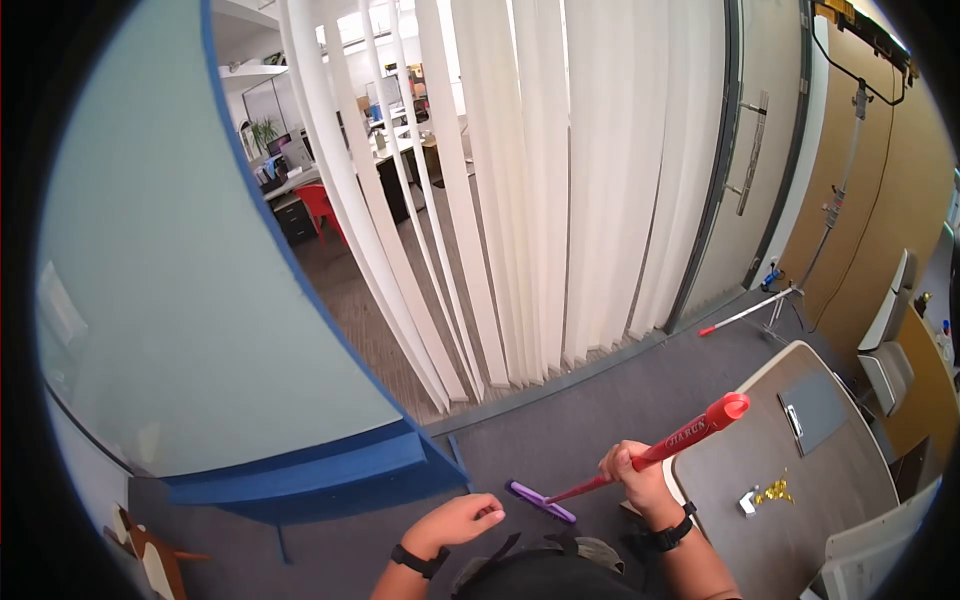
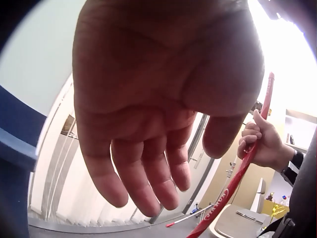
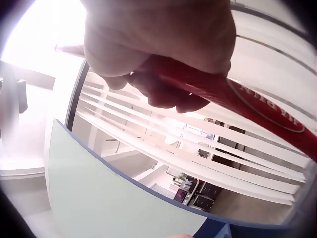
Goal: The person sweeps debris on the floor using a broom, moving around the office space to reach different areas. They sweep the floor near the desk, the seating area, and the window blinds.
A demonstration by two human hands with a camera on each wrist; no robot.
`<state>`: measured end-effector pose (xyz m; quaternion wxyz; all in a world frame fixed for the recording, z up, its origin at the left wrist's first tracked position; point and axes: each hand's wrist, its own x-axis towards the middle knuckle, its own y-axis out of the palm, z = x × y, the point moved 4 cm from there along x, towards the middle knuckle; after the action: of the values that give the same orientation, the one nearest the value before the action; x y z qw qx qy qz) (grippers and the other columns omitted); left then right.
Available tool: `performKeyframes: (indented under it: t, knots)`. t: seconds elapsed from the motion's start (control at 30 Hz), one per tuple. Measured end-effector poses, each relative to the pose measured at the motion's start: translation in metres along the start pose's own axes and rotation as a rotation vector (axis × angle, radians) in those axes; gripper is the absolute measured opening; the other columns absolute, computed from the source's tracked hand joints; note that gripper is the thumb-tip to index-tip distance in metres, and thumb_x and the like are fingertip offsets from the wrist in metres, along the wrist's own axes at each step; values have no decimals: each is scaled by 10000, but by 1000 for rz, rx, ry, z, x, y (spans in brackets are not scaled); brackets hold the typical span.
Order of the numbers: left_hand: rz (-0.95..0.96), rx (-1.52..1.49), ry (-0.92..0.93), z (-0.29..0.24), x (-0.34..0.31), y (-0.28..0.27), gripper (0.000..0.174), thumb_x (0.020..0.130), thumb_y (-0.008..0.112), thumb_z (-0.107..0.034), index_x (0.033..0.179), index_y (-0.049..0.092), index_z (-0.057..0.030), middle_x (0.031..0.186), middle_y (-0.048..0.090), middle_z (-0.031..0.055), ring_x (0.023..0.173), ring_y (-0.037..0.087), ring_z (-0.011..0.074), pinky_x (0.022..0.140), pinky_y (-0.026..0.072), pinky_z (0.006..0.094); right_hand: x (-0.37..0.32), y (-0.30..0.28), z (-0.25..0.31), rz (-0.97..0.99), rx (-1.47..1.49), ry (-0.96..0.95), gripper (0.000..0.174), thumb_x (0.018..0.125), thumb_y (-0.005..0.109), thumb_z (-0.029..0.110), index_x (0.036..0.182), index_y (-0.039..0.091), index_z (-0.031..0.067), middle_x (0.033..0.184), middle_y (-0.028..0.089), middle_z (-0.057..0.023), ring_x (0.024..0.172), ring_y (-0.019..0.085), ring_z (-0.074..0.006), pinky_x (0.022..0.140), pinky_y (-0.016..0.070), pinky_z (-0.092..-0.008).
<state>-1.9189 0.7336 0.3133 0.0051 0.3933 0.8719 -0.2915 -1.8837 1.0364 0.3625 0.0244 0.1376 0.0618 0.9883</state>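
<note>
A broom with a long red handle (image 1: 690, 432) and a purple head (image 1: 526, 492) slants down in front of me, its head at the grey floor. My right hand (image 1: 648, 488) grips the handle below its top end, fingers curled round it, as the right wrist view also shows with the red shaft (image 3: 198, 82) passing through the fist. My left hand (image 1: 455, 525) holds nothing; its fingers hang loosely bent to the left of the broom. In the left wrist view the palm (image 2: 163, 74) is bare.
Right of me stands a table (image 1: 715, 490) bearing a clipboard (image 1: 815, 415), a small white box (image 1: 748, 503) and gold shiny bits (image 1: 775, 490). A blue-framed board (image 1: 310, 490) rises at left. Vertical blinds (image 1: 610, 200) hang ahead. A red-tipped pole (image 1: 745, 313) lies near a stand.
</note>
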Motion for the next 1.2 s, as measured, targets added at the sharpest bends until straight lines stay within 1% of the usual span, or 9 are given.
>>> performKeyframes:
  t: [0.27,0.37,0.43,0.57,0.73,0.87,0.93,1.03,1.2]
  knots:
    - [132,36,95,-39,123,16,325,1017,613,-320,1140,618,-19,1042,656,141,991,647,268,868,514,368,64,-33,5,28,137,-48,495,1011,624,437,690,446,105,620,484,-15,593,482,-164,687,465,-374]
    - [17,70,194,-37,165,28,341,980,664,-293,1183,602,-26,1071,654,148,1047,638,293,900,510,381,87,-30,8,96,186,-124,467,1018,637,366,716,460,56,672,500,-35,631,486,-170,649,441,-344]
    - [-59,74,454,-41,195,37,346,918,709,-281,1160,595,-62,1101,642,154,1085,614,338,922,486,430,105,-24,20,104,164,-151,514,975,665,468,680,438,114,609,473,-6,569,473,-161,675,454,-372]
    - [-72,-16,411,-41,248,37,296,898,738,-249,1076,609,-51,995,652,160,944,629,353,800,502,414,143,-19,29,100,149,-199,561,941,667,549,664,425,126,583,442,16,528,460,-152,669,446,-373]
    - [40,-151,319,-18,309,13,227,870,683,-173,757,527,-53,677,544,163,662,563,392,607,421,460,203,-21,30,83,148,-204,540,949,665,547,681,413,152,573,417,40,513,441,-131,651,419,-357]
    - [12,-208,266,25,340,-7,218,849,653,-145,725,497,-56,671,552,167,665,566,400,604,402,482,253,-32,47,43,88,-239,484,951,700,484,706,435,161,554,494,36,448,492,-122,593,433,-320]
    - [-15,-125,227,47,353,-17,246,875,666,-182,726,515,-56,685,574,172,690,576,420,613,414,495,274,-39,50,97,147,-303,320,941,734,341,788,576,109,611,585,-21,489,577,-197,582,462,-358]
    - [-106,-68,127,68,366,-39,308,903,682,-252,717,535,-56,691,593,179,724,596,431,626,432,507,308,-37,52,166,-73,-201,541,977,629,541,642,413,175,518,488,58,465,497,-91,627,422,-300]
    - [-184,-16,113,96,385,-79,365,928,682,-318,707,550,-59,697,607,188,735,615,429,639,448,515,347,-52,20,175,-19,-106,553,981,622,545,625,421,173,523,515,43,484,532,-105,629,434,-311]
